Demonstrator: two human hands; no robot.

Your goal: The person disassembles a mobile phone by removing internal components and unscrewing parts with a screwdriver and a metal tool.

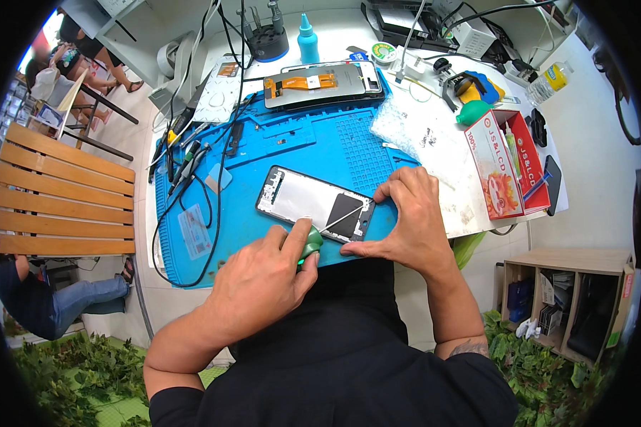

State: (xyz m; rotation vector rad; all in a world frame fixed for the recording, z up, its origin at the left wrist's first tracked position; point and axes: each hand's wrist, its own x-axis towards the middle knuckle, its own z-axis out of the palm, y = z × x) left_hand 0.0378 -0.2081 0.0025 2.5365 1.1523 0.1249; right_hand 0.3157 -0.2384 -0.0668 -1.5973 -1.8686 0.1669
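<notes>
A phone frame (301, 197) with a silver inner plate and a dark square section lies slantwise on the blue silicone repair mat (260, 178). My left hand (263, 269) is closed round the green handle of a screwdriver (311, 244). The screwdriver's thin metal shaft crosses the dark section, and its tip is at the frame's right end. My right hand (414, 222) grips that same end, thumb at the near corner and index finger at the far one. Whether the tip touches a screw is too small to tell.
At the mat's far edge lies a grey phone part with an orange flex cable (310, 82). A blue bottle (307, 39) stands behind it. Right of the mat are bubble wrap (399, 127) and a red box (502, 164). Black cables (219, 178) and screwdrivers (184, 167) crowd the left.
</notes>
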